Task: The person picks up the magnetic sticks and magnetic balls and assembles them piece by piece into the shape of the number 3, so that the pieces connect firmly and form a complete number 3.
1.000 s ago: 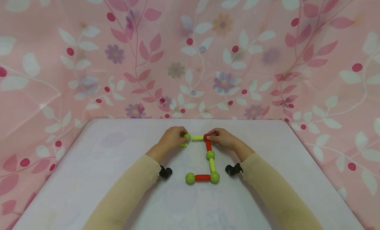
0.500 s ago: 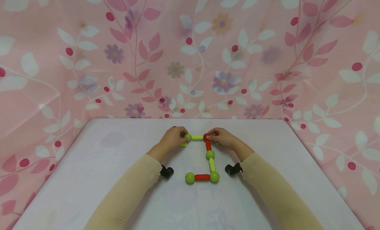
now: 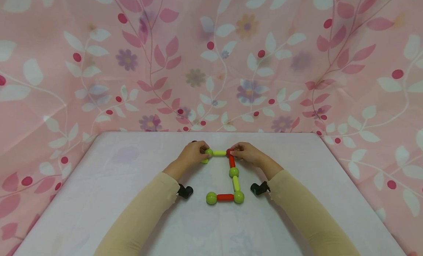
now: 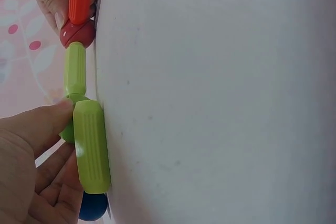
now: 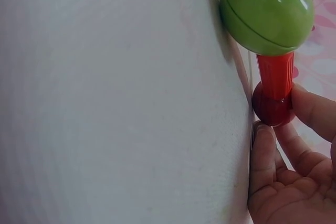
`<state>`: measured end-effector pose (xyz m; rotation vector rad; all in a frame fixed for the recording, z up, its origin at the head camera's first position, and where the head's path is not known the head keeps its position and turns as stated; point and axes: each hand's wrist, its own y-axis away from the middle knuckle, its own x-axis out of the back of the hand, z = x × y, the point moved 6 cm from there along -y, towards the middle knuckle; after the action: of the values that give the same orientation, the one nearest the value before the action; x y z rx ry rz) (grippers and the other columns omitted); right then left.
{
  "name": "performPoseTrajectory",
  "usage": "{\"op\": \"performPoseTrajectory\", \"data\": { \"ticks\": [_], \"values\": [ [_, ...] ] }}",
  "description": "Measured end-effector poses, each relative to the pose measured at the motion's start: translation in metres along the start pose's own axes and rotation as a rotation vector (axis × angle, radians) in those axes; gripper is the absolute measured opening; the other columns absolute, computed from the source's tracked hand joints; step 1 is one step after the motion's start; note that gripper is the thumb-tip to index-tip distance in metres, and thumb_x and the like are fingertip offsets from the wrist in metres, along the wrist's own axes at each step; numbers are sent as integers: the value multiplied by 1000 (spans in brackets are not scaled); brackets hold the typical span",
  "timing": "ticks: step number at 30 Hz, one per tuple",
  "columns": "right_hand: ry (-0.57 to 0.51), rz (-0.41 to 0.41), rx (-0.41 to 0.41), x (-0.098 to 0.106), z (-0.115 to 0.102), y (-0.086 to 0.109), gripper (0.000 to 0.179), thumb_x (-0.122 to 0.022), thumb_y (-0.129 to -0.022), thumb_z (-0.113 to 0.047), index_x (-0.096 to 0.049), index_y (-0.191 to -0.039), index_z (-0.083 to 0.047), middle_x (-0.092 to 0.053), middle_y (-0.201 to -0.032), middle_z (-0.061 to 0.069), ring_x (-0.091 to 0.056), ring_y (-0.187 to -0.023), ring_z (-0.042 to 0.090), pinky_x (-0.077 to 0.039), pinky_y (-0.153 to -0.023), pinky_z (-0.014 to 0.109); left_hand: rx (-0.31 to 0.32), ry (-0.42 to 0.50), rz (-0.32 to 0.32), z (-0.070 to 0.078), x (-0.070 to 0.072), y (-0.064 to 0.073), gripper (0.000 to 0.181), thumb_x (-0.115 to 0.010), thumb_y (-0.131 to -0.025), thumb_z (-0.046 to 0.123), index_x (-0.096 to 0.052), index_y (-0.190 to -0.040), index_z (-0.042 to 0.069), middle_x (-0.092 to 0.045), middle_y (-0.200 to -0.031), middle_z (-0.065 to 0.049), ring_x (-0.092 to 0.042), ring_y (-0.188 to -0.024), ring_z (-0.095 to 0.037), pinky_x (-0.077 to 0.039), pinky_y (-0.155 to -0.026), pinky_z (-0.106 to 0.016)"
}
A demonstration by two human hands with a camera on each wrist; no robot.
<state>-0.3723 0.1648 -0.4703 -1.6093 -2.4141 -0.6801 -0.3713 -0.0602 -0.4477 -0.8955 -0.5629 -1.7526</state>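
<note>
At the far side of the table, my left hand (image 3: 194,152) pinches a green ball (image 3: 209,152) between thumb and fingers. A yellow-green rod (image 3: 219,153) joins it to a red ball (image 3: 229,152), which my right hand (image 3: 248,154) grips. From the red ball, a red rod (image 3: 232,161) runs toward the near side to another green ball (image 3: 234,172). In the left wrist view, a second yellow-green rod (image 4: 92,148) lies by the left fingers, and a blue ball (image 4: 93,206) shows past its end, mostly hidden in the head view.
The chain continues nearer through a yellow-green rod (image 3: 236,183), a green corner ball (image 3: 239,197) and a red rod (image 3: 226,197) to a green end ball (image 3: 211,198). All lie on the white-covered table (image 3: 132,212). A pink floral cloth (image 3: 211,65) hangs behind.
My left hand has shifted slightly right with its green ball, closing the small gap to the yellow-green rod. My right hand stays on the red ball.
</note>
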Motion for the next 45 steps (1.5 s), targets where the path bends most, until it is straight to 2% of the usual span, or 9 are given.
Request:
{"op": "performPoseTrajectory", "data": {
  "ticks": [15,21,29,32,37,45],
  "values": [
    [-5,-4,-2,0,0,0,30,-66,-98,-20,-60,-123,-4,-60,-108,9,-52,-94,23,-46,-80,29,35,72,-23,-6,-4,0,26,-77,-90,23,-68,-113,13,-69,-105,-3,-65,-101,-20,-53,-87,-33],
    [4,3,-3,-3,1,1,30,-65,-98,-20,-60,-123,-4,-60,-110,10,-53,-95,23,-47,-80,29,46,116,-33,-10,-5,5,33,-77,-90,20,-66,-119,9,-69,-111,-5,-65,-104,-21,-54,-88,-34],
    [17,-9,12,-1,-3,3,31,-63,-100,-20,-59,-125,-3,-60,-112,10,-53,-96,23,-46,-81,30,66,154,-27,-16,1,11,40,-77,-90,21,-62,-125,7,-67,-118,-8,-63,-111,-22,-51,-95,-38],
    [14,-9,10,0,-4,3,31,-63,-100,-21,-59,-125,-3,-60,-111,10,-52,-96,23,-45,-81,30,56,142,-37,-16,3,13,38,-76,-91,21,-63,-123,5,-67,-115,-8,-63,-109,-23,-49,-97,-39],
    [16,7,-4,0,-3,2,31,-65,-99,-21,-60,-124,-4,-59,-110,10,-52,-95,23,-46,-80,29,79,113,-67,-18,6,17,32,-75,-92,21,-66,-118,6,-67,-111,-7,-62,-106,-22,-47,-97,-39],
    [13,4,-7,-1,-3,4,31,-64,-99,-21,-59,-124,-4,-60,-112,10,-53,-97,24,-46,-83,30,79,97,-97,-23,5,23,15,-76,-90,17,-71,-103,11,-66,-96,-2,-59,-92,-18,-48,-90,-37]
  ]
}}
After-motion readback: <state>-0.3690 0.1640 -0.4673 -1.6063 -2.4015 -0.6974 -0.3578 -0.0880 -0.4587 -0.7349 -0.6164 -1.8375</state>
